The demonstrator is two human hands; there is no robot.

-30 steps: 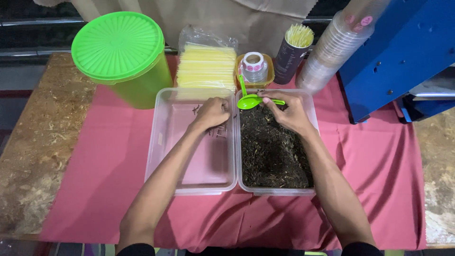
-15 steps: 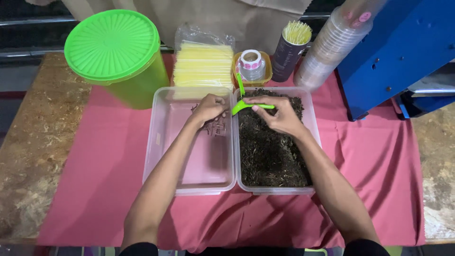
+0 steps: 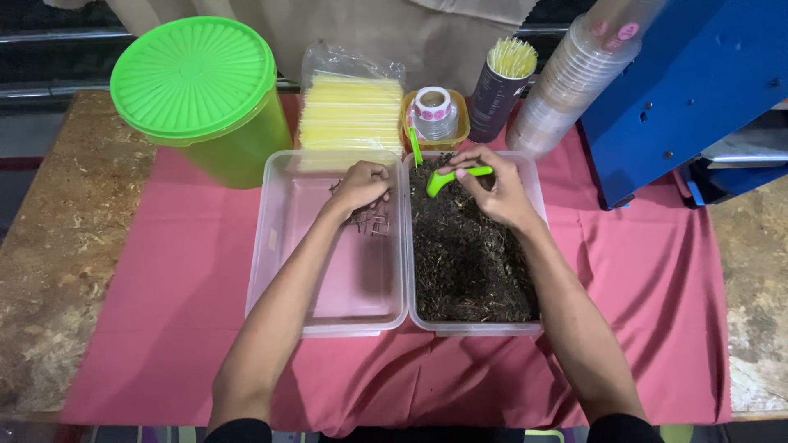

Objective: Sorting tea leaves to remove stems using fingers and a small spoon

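Two clear plastic tubs sit side by side on a pink cloth (image 3: 164, 287). The right tub (image 3: 472, 327) is full of dark, dry shredded material (image 3: 468, 254). My right hand (image 3: 497, 189) grips a small green scoop (image 3: 447, 177) over the far end of that tub, bowl tipped toward the material. The left tub (image 3: 287, 246) holds only a small heap of dark pieces (image 3: 368, 221) near its far end. My left hand (image 3: 361, 187) hovers over that heap with its fingers curled; whether it pinches anything stays hidden.
A green lidded bucket (image 3: 197, 90) stands at the back left. Behind the tubs are a bag of yellow straws (image 3: 351, 111), a small tub with a sticker roll (image 3: 433, 111), a dark cup of sticks (image 3: 505, 82) and a stack of clear cups (image 3: 574, 78). A blue machine (image 3: 698, 82) fills the right.
My right hand has turned the green scoop from level to tipped down into the dark material. My left hand has stayed over the small heap.
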